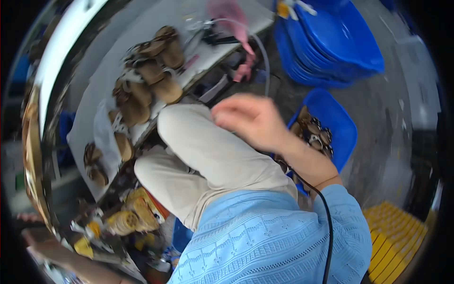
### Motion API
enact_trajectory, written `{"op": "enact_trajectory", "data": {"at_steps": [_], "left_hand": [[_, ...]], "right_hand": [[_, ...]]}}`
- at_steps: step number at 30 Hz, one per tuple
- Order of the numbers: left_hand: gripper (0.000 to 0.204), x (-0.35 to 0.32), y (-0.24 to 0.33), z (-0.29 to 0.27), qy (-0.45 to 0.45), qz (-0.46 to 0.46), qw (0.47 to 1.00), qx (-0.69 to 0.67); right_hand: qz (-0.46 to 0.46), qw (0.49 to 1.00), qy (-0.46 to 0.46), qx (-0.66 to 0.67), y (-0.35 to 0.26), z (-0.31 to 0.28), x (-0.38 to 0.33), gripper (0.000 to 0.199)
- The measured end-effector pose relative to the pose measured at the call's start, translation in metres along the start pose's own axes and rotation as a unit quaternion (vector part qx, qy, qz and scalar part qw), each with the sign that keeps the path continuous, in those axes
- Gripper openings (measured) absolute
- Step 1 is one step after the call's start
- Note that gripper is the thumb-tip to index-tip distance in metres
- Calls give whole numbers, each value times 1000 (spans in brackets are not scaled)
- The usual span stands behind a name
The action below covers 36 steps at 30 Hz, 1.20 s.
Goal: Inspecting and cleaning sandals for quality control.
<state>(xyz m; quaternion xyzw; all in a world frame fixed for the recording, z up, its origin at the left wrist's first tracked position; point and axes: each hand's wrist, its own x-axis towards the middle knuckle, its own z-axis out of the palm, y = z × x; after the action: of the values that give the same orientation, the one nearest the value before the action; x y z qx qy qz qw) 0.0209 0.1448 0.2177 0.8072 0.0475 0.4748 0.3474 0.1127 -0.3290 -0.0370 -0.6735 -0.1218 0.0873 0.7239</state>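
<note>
My right hand (253,120) hangs above my thigh in light trousers, blurred by motion. Its fingers are loosely bent, with a gap at the thumb, and nothing shows in them. My left hand (35,236) reaches out at the far left rim, where its fingers are dark and smeared. Several sandals (135,102) with brown footbeds and dark or spotted straps lie in rows on the white worktable (87,125) in front of me. A smaller pair of sandals (96,163) sits near the table's left end. More sandals (316,135) lie in a blue basin (347,128) beside my right arm.
A stack of blue basins (331,42) stands at the far right. A pink bag (231,19) hangs over the table's far end. A slatted yellow piece (392,241) is at the lower right. Yellow items (125,222) clutter the lower left. A black cable (328,227) crosses my sleeve.
</note>
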Motion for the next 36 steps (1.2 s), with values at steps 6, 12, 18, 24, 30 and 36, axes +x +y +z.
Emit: {"op": "enact_trajectory", "data": {"at_steps": [6,12,18,24,30,36], "left_hand": [[82,-235,41,122,-158,-182,970,-24],[110,-317,44,143,-182,-187,953,-156],[91,-305,17,140,-92,-458,706,-533],[82,-309,13,138,-149,-464,647,-587],[72,-306,19,136,-175,-492,639,-565],[69,-310,13,135,-155,-498,613,-593]], "right_hand": [[-98,957,-274,3,-27,124,-36,58],[153,966,-137,154,6,130,-51,35],[231,926,-146,261,20,116,-65,29],[221,924,-244,194,26,123,-84,31],[251,908,-271,198,24,128,-83,30],[274,904,-244,220,22,132,-88,31]]}}
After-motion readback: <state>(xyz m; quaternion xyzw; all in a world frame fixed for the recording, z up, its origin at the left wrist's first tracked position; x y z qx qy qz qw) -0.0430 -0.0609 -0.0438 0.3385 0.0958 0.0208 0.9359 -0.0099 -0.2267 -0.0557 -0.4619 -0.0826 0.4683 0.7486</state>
